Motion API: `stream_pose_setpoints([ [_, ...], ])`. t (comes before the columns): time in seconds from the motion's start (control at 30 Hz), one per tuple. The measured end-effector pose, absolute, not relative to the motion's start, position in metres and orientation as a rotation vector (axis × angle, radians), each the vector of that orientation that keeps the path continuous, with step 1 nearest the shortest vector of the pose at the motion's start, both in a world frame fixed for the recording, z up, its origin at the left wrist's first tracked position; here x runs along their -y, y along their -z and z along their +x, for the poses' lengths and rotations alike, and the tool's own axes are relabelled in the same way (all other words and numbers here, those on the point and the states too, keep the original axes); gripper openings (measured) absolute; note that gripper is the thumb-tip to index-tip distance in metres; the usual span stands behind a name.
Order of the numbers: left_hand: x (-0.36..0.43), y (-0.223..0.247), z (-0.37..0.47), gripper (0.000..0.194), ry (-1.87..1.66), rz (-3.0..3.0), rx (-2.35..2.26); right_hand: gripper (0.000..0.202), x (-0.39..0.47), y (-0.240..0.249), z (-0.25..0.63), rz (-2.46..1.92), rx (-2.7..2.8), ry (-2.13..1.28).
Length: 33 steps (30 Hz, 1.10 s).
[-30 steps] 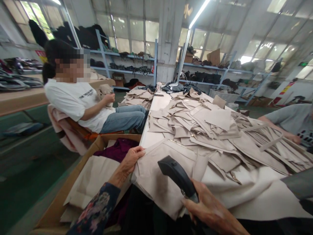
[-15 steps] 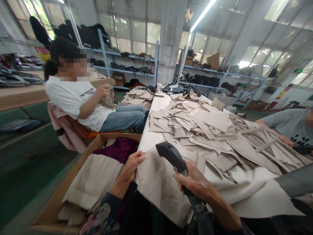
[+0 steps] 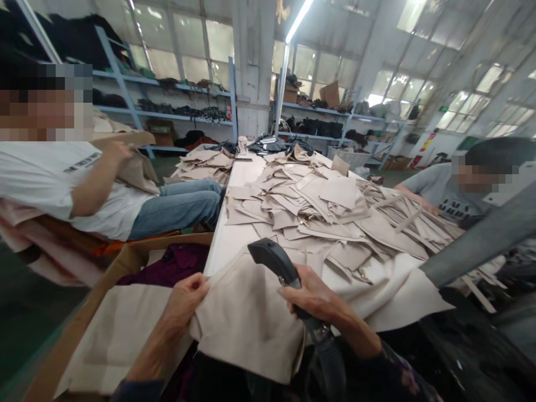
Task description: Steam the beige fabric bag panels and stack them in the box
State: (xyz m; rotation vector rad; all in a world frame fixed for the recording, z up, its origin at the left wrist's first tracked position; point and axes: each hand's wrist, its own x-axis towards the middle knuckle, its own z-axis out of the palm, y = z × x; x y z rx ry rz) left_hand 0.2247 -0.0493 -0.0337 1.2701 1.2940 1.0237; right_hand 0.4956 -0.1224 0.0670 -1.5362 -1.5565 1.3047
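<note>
My left hand (image 3: 185, 300) pinches the left edge of a beige fabric piece (image 3: 245, 321), which hangs over the near edge of the table. In my right hand (image 3: 313, 295) is a black curved nozzle (image 3: 270, 258) with a grey hose (image 3: 329, 360) running down from it. The nozzle's flat tip points up and left, in front of the upper part of the fabric. Whether it touches the cloth I cannot tell. Just beyond lies a heap of beige fabric pieces (image 3: 293, 195), some with small gold-coloured metal fittings.
A cardboard box (image 3: 106, 273) at my left holds a beige piece (image 3: 121, 324) and purple cloth (image 3: 167, 265). One person (image 3: 96, 190) sits at left holding beige fabric; another (image 3: 448, 190) sits at right, behind a grey bar (image 3: 481, 229). Blue shelves (image 3: 188, 86) stand behind the white table (image 3: 224, 248).
My view has turned to the right, so the scene sits further left and more of the person at right shows. Both hands keep their holds on the fabric and nozzle.
</note>
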Motion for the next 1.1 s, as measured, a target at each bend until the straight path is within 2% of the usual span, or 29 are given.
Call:
stream_pose_setpoints([
  [0.1, 0.032, 0.04, 0.213, 0.027, -0.741, 1.739, -1.609, 0.008, 0.142, -0.071, 0.525, -1.596, 1.471, -1.271],
  [0.2, 0.011, 0.033, 0.234, 0.019, -0.594, 1.917, -1.647, 0.011, 0.163, -0.072, 0.548, -1.703, 1.365, -1.19],
  [0.37, -0.017, 0.016, 0.303, 0.019, -0.714, 1.521, -1.352, 0.009, 0.178, -0.07, 0.558, -1.74, 1.36, -1.211],
  [0.6, 0.001, 0.007, 0.324, 0.043, -0.834, 1.161, -1.076, 0.008, 0.169, -0.07, 0.538, -1.598, 1.458, -1.332],
  [0.8, 0.028, -0.012, 0.319, 0.04, -0.914, 0.923, -0.888, 0.009, 0.144, -0.072, 0.512, -1.529, 1.547, -1.356],
  [1.1, 0.051, 0.002, 0.312, 0.035, -0.957, 0.893, -0.834, 0.009, 0.128, -0.09, 0.508, -1.534, 1.548, -1.192],
])
